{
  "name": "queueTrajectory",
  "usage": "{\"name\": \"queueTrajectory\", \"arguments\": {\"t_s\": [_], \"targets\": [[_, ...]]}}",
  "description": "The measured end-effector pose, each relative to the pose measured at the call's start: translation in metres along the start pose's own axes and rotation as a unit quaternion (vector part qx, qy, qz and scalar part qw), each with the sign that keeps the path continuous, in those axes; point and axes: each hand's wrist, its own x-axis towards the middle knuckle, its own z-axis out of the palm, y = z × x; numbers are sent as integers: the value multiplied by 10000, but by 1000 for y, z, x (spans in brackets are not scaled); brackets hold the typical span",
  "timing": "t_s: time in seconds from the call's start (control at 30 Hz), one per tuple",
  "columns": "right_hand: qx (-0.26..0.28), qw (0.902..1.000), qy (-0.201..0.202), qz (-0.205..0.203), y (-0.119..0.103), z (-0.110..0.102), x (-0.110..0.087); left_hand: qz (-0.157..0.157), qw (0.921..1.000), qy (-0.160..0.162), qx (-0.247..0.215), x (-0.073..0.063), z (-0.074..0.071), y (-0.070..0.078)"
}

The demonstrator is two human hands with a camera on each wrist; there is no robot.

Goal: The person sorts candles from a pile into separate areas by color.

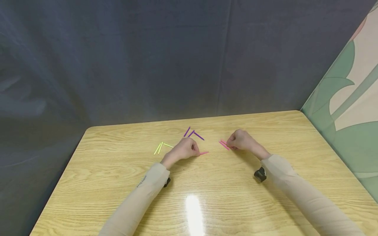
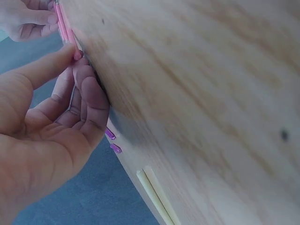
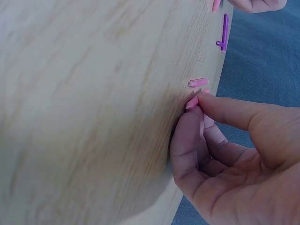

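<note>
Between thumb and forefinger, my left hand (image 1: 185, 148) pinches one end of a thin pink stick (image 1: 204, 153), which points to the right just over the table. My right hand (image 1: 241, 140) pinches a second pink stick (image 3: 192, 102) close to the tabletop. Beside it lies another pink stick (image 1: 223, 145), slanting nearly parallel. Behind the left hand are several purple sticks (image 1: 199, 136), two of them meeting at an angle. Yellow-green sticks (image 1: 157, 149) lie left of that hand, which partly covers one of them in the head view.
The light wooden table (image 1: 118, 183) ends at a dark curtain (image 1: 177, 65) along the back. A leaf-patterned cloth (image 1: 354, 108) hangs at the right side. Black wrist devices (image 1: 260, 174) sit under both sleeves, near the tabletop.
</note>
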Motion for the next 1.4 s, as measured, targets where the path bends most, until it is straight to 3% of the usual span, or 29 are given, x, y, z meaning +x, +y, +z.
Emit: {"name": "queueTrajectory", "arguments": {"t_s": [0.37, 0.63, 0.9, 1.4], "targets": [[46, 10000, -41, 9, -1, -1, 3, -538, 9975, -79, -442, 1, 0, 2], [65, 10000, 37, 50, 3, -3, 5, -895, 9878, -195, -1256, 3, 2, 4], [103, 9999, 28, 81, 8, -5, 4, -1131, 9836, -234, -1388, 5, 6, 8], [503, 9986, 57, 183, 10, -7, 4, -1090, 9822, -512, -1445, 6, 2, 7]]}}
